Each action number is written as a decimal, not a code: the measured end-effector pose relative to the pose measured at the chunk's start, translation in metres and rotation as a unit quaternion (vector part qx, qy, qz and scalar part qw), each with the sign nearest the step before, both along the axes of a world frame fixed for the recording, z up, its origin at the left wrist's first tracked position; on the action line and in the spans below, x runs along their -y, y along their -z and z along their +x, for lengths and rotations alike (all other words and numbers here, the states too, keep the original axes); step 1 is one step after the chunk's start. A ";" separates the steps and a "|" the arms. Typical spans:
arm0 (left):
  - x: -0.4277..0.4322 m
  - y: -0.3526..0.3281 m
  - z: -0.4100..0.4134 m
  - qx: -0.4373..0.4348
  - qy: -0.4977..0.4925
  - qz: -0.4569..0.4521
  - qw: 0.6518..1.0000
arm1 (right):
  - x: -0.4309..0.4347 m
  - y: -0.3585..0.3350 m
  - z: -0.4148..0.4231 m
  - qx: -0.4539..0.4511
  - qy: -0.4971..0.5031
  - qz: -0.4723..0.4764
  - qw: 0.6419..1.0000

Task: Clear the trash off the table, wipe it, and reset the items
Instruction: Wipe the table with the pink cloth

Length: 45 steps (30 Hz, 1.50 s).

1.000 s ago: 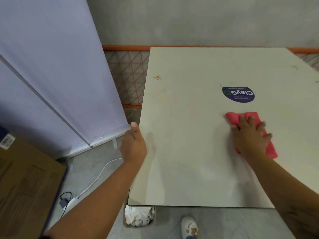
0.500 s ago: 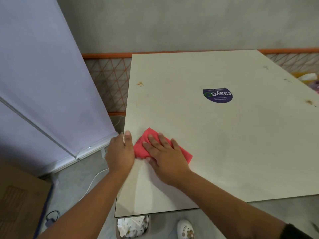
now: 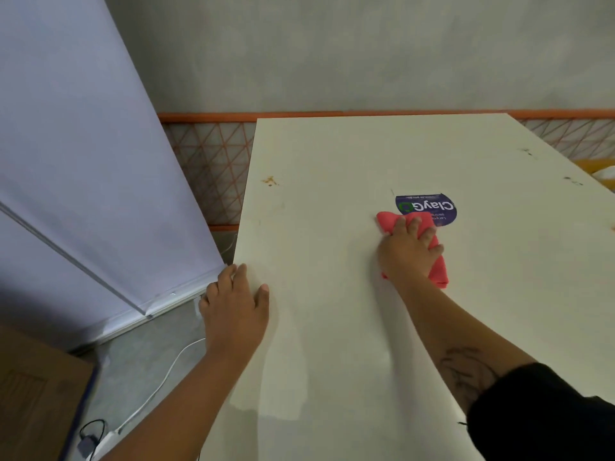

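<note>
Counter (image 3: 332, 361): off-white, lower centre; wiping is under way.
Left hand (image 3: 234, 307): fingers apart, flat on the counter's left edge, steadying it.
Right hand (image 3: 407, 257): fingers bent, clamped on the cloth.
Pink cloth (image 3: 436, 264): centre right, touching the ClayGo sticker (image 3: 429, 205); half a second ago it was beside the left hand.
Brown stain (image 3: 270, 181): centre left, farther off, probably still to be wiped.
</note>
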<state>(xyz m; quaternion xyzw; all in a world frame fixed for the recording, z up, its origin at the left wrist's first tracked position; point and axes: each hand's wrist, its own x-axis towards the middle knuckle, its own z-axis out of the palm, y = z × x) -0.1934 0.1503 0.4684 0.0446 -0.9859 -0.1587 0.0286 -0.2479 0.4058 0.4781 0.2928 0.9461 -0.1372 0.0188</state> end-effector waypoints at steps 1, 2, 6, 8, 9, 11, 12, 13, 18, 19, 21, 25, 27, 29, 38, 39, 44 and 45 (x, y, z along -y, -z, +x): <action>-0.001 -0.001 -0.003 0.002 -0.003 0.004 1.000 | 0.012 0.000 -0.010 0.002 -0.014 0.000 1.000; -0.002 -0.002 -0.006 0.003 -0.005 0.005 1.000 | 0.027 -0.001 -0.019 0.003 -0.038 0.001 0.999; -0.009 -0.004 -0.024 0.014 -0.021 0.001 1.000 | 0.088 -0.002 -0.046 -0.004 -0.205 0.012 0.979; -0.014 -0.005 -0.034 0.017 -0.030 -0.001 0.999 | 0.105 -0.001 -0.048 -0.008 -0.298 0.020 0.954; -0.016 -0.006 -0.039 0.018 -0.033 -0.003 0.999 | 0.107 -0.001 -0.048 -0.009 -0.333 0.024 0.943; -0.020 -0.006 -0.051 0.019 -0.041 -0.009 0.999 | 0.099 0.001 -0.047 -0.011 -0.382 0.025 0.924; -0.021 -0.006 -0.057 0.018 -0.046 -0.012 0.999 | 0.093 0.001 -0.048 -0.012 -0.399 0.024 0.916; -0.023 -0.006 -0.063 0.018 -0.049 -0.013 0.999 | 0.085 0.002 -0.049 -0.014 -0.411 0.023 0.911; -0.028 -0.006 -0.074 0.022 -0.068 -0.005 0.997 | 0.032 0.003 -0.092 -0.024 -0.371 0.026 0.928; -0.029 -0.005 -0.074 0.021 -0.072 -0.003 0.997 | 0.022 0.004 -0.109 -0.025 -0.353 0.028 0.935; -0.028 -0.004 -0.073 0.018 -0.081 0.000 0.997 | 0.012 0.006 -0.144 -0.023 -0.318 0.030 0.947; -0.028 -0.001 -0.075 0.011 -0.085 -0.009 0.996 | 0.024 0.004 -0.210 -0.024 -0.276 0.040 0.960; -0.025 0.000 -0.075 0.003 -0.085 0.004 0.996 | 0.044 0.003 -0.237 -0.019 -0.290 0.041 0.956; -0.023 0.002 -0.076 0.003 -0.087 0.019 0.996 | 0.068 0.002 -0.252 -0.022 -0.331 0.040 0.943; -0.026 0.001 -0.074 -0.019 -0.091 0.110 0.990 | 0.109 0.003 -0.188 -0.037 -0.580 0.030 0.813; -0.026 0.001 -0.073 -0.021 -0.096 0.127 0.987 | 0.109 0.002 -0.173 -0.031 -0.596 0.025 0.802; -0.028 -0.001 -0.068 -0.042 -0.109 0.205 0.972 | 0.085 0.003 -0.109 -0.015 -0.644 -0.012 0.765; -0.027 -0.002 -0.067 -0.049 -0.108 0.217 0.969 | 0.078 0.003 -0.107 -0.010 -0.647 -0.019 0.762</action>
